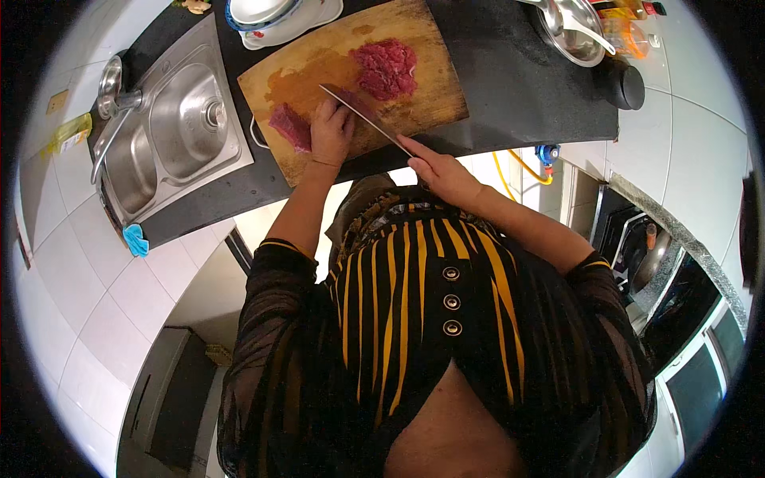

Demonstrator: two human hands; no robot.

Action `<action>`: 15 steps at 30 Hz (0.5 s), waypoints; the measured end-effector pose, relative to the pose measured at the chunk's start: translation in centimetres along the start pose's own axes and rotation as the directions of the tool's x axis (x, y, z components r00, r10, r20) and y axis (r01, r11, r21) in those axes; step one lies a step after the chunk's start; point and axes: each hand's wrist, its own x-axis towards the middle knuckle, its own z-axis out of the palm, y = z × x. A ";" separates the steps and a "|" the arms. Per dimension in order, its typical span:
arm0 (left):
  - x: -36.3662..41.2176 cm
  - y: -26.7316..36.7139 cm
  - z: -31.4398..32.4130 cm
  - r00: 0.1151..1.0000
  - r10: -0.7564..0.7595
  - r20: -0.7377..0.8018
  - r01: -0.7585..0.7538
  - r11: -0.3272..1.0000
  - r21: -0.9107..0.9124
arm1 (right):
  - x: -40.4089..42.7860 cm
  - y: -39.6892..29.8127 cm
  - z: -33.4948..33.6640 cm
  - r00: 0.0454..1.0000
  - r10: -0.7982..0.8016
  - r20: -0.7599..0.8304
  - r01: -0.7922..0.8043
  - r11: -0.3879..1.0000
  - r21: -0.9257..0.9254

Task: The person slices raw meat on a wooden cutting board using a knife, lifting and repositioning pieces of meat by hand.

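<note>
My right hand [448, 176] grips a kitchen knife [366, 118], its blade slanting up and left across a wooden cutting board [439, 89]. Curled fingers of my left hand [330, 134] hold down a chunk of raw red meat [290, 126] on the board's near left part. The blade lies just to the right of those fingertips. Some meat shows beside the blade, though the knife and fingers partly hide it. Farther back on the board lies a pile of sliced raw meat [387, 69]. A wet reddish stain spreads across the wood to its left.
A double-bowl steel sink [185, 119] is set into the black countertop [514, 107] at left. Stacked bowls [269, 24] stand behind the board. At the far right are a metal bowl [583, 45] with a ladle, bottles [624, 36] and a dark round container [627, 88].
</note>
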 end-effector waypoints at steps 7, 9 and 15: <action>0.1 0.1 0.0 0.999 0.033 -0.040 -0.034 0.999 -0.023 | 5.8 -0.6 1.3 0.951 -0.249 -0.184 0.262 0.964 0.046; 0.1 0.1 0.0 1.000 -0.002 -0.001 0.002 0.999 -0.047 | 7.1 -1.4 1.1 0.948 -0.260 -0.185 0.268 0.963 0.022; 0.1 0.5 -0.1 0.999 0.018 -0.047 -0.019 1.000 -0.022 | 4.8 0.1 0.7 0.946 -0.263 -0.187 0.284 0.954 0.095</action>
